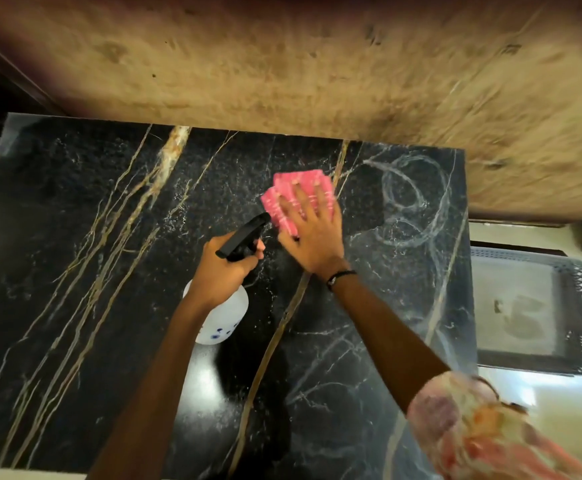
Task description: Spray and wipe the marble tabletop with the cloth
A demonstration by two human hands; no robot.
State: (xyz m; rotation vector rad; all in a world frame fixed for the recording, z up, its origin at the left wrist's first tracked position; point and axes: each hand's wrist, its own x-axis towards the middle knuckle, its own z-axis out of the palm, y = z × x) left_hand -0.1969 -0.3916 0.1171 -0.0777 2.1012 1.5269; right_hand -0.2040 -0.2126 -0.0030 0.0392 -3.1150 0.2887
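The black marble tabletop (85, 244) with gold and white veins fills the middle of the view. My right hand (312, 233) presses flat, fingers spread, on a folded pink cloth (284, 199) lying on the marble toward the far edge. My left hand (225, 268) grips the black trigger head of a white spray bottle (225, 320), held just above the table, its nozzle pointing toward the cloth. White swirled streaks (410, 202) and fine droplets show on the marble to the right of the cloth.
A grey tray (539, 358) with lattice rim and handles sits on the pale floor to the right of the table. A stained beige wall (282, 64) runs along the table's far edge. A dark opening lies at the far left.
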